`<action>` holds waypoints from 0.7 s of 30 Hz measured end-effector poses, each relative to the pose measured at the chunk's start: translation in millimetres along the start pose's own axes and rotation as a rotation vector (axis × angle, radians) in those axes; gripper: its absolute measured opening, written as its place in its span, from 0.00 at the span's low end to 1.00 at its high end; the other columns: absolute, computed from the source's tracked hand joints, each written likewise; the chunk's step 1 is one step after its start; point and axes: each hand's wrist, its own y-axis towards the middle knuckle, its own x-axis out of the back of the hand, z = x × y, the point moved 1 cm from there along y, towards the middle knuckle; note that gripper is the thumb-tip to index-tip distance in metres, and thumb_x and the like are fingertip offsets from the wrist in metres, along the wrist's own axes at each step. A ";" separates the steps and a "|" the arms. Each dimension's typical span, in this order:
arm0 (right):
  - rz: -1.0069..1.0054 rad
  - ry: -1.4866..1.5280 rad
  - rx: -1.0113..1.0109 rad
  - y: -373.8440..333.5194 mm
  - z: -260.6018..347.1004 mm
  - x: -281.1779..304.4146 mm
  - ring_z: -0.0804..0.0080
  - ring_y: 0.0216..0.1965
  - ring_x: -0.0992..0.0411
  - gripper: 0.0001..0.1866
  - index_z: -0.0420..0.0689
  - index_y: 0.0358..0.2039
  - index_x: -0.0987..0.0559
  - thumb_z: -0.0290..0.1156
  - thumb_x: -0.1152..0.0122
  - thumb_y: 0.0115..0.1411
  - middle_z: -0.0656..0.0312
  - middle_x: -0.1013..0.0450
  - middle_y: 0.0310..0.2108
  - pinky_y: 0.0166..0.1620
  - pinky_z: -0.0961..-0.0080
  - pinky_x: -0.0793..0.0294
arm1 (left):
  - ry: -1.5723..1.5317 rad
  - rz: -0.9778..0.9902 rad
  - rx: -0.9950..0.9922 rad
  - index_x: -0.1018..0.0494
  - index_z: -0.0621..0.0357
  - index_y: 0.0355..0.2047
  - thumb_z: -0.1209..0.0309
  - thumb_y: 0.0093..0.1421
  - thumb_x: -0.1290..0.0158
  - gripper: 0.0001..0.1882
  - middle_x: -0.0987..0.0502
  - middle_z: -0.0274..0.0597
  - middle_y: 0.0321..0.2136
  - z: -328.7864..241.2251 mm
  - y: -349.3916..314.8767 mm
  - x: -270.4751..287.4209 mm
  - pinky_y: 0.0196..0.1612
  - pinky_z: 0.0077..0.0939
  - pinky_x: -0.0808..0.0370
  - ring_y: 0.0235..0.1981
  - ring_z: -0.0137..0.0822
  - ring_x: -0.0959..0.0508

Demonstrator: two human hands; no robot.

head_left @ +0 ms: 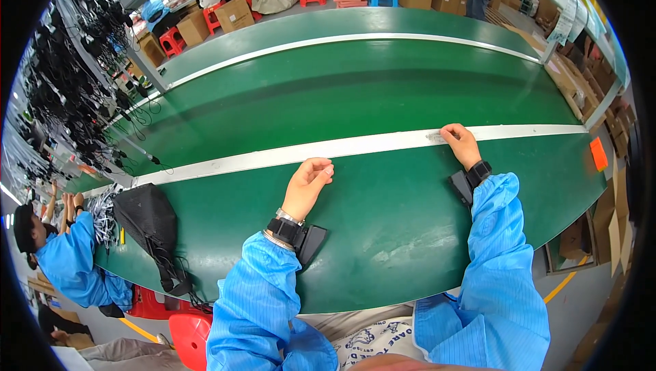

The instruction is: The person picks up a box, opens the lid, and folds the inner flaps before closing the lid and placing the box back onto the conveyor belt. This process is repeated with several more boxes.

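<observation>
Over the green tabletop (383, 234), my left hand (309, 183) is held with its fingers curled and the thumb against them. Nothing shows in it. It is close to the near side of the white strip (273, 156) running along the table. Farther right, my right hand (462, 145) has its fingers bent together, with the fingertips at the strip beside a grey smudge. No object is visible in that hand either. Each wrist wears a black strap with a dark box-shaped device.
A black mesh bag (147, 217) lies on the table to the left, near a bundle of cables (104, 217). Black cables (75, 50) hang at the left. A person in blue (68, 255) works there. An orange piece (598, 154) is at the right end; a red stool (191, 340) stands below.
</observation>
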 end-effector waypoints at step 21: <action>0.095 0.050 0.017 11.1 -26.1 0.6 0.83 0.31 0.36 0.08 0.40 0.32 0.28 0.31 0.49 0.55 0.68 0.32 0.28 0.36 0.87 0.38 | 0.087 -0.035 -0.070 0.34 0.61 0.38 0.70 0.55 0.52 0.11 0.30 0.35 0.28 -0.1 -2.6 2.9 0.34 0.18 0.32 0.29 0.24 0.30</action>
